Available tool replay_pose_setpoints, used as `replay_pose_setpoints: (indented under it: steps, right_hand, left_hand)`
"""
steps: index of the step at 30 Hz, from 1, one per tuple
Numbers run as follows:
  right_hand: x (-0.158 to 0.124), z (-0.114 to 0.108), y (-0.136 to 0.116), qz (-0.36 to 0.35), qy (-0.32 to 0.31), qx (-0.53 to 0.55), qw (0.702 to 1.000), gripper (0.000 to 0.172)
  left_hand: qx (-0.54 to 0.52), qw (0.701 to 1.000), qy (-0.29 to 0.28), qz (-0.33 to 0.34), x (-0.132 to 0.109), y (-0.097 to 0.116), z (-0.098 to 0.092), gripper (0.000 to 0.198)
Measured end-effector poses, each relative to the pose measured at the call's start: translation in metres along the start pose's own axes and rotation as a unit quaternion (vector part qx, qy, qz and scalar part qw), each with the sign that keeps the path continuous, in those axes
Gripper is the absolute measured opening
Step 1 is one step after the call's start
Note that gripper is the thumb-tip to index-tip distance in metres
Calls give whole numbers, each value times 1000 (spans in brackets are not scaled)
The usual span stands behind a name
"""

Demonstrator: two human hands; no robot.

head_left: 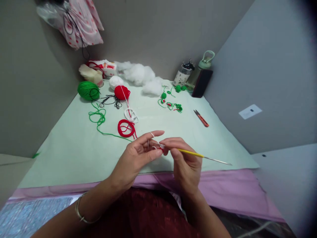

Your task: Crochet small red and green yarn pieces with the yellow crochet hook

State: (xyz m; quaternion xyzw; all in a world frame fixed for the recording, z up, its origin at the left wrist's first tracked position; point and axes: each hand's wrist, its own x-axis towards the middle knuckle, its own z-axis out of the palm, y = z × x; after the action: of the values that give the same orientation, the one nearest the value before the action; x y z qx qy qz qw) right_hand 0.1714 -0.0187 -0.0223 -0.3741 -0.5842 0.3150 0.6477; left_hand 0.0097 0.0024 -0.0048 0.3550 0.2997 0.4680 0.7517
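My right hand (187,162) grips a crochet hook (190,152) by its yellow handle, one metal end jutting out to the right. The hook's other end meets a small red and white crochet piece (161,147), pinched between the thumb and fingers of my left hand (138,152). White yarn loops over my raised left index finger. Most of the crochet piece is hidden by my fingers. Beyond my left hand lie a red yarn ring (125,128) and a loose white yarn coil (131,115).
Green (88,91), red (122,93) and white (116,82) yarn balls sit at the back left, near white stuffing (138,74). Small green pieces (178,107) lie right of centre. Thread snips (201,118), a phone (202,83) and a bottle (198,74) are at the right.
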Motion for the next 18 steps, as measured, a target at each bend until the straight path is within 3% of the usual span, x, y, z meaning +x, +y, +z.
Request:
replay_pose_setpoints:
  steps: [10, 15, 18]
  right_hand:
    - [-2, -1, -5, 11, -2, 37, 999, 19]
    - [7, -2, -4, 117, 25, 175, 977, 17]
    - [9, -2, -4, 159, 26, 202, 966, 20]
  left_hand:
    - [-62, 997, -12, -54, 0, 5, 4, 53]
    - [-107, 987, -69, -103, 2, 6, -5, 56]
    - [-89, 990, -76, -76, 1, 4, -6, 49]
